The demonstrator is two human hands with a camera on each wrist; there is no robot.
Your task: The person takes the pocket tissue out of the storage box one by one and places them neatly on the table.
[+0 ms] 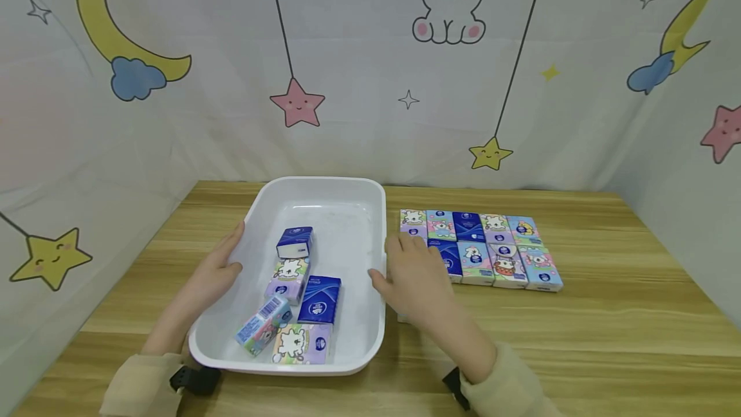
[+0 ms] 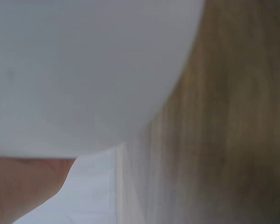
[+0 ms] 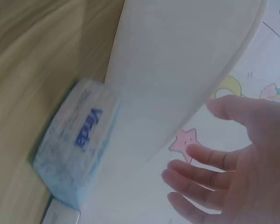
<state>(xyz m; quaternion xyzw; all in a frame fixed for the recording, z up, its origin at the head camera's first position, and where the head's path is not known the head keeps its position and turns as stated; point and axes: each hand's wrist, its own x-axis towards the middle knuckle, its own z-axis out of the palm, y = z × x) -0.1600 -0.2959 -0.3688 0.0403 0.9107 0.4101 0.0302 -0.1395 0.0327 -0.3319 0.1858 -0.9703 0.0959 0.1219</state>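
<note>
A white plastic basin (image 1: pixel 353 237) stands at the left of the table with several tissue packs inside, among them a dark blue pack (image 1: pixel 320 299) and a purple pack with a white cartoon animal (image 1: pixel 303 343). My left hand (image 1: pixel 211 275) grips the basin's left rim, thumb over the inside edge and fingers outside. In the left wrist view the basin's wall (image 2: pixel 84 74) hides most of that hand. At the right rim is my right hand (image 1: pixel 419 275), its fingers spread and loosely bent, with nothing in them. Beside the basin's outer wall lies a pale blue "Vinda" pack (image 3: pixel 79 140).
Right of the basin, more tissue packs (image 1: pixel 475 259) lie in two tight rows on the wooden table (image 1: pixel 608 314), partly hidden by my right hand. A white cloth (image 1: pixel 359 50) printed with stars, moons and a rabbit hangs around the back and sides.
</note>
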